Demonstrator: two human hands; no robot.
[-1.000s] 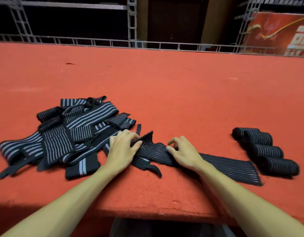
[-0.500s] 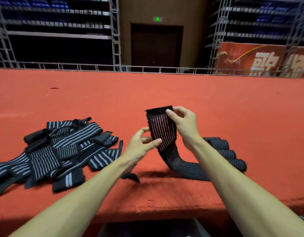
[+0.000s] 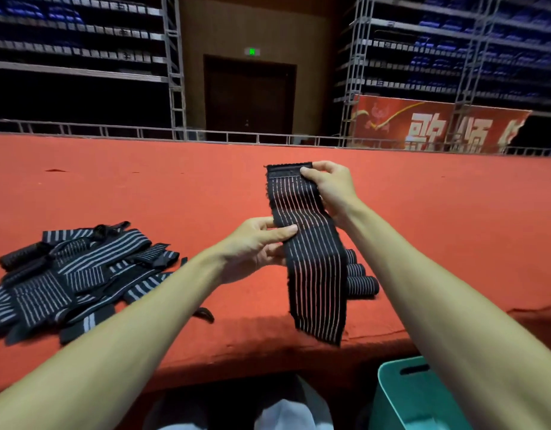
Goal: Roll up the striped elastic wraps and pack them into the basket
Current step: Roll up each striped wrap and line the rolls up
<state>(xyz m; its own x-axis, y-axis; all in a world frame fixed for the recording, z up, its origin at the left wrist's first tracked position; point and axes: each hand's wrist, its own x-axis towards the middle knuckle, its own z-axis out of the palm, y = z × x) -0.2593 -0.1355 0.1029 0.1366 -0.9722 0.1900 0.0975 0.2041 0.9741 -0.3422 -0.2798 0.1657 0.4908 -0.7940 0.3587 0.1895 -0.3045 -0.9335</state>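
Both forearms are extending forward; the right hand (image 3: pixel 330 187) is pinching the striped wrap (image 3: pixel 314 274) high, the left hand (image 3: pixel 255 243) pinching it lower.

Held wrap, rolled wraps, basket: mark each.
held striped wrap (image 3: pixel 311 265), head view, mid-strip
rolled wraps (image 3: pixel 362 285), head view, side of nearest roll
teal basket (image 3: pixel 390 398), head view, left wall

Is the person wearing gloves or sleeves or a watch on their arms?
No. The left grip and right grip are bare hands: no gloves, no rings showing. The left forearm and right forearm are bare too: no sleeve, watch or bracelet in view.
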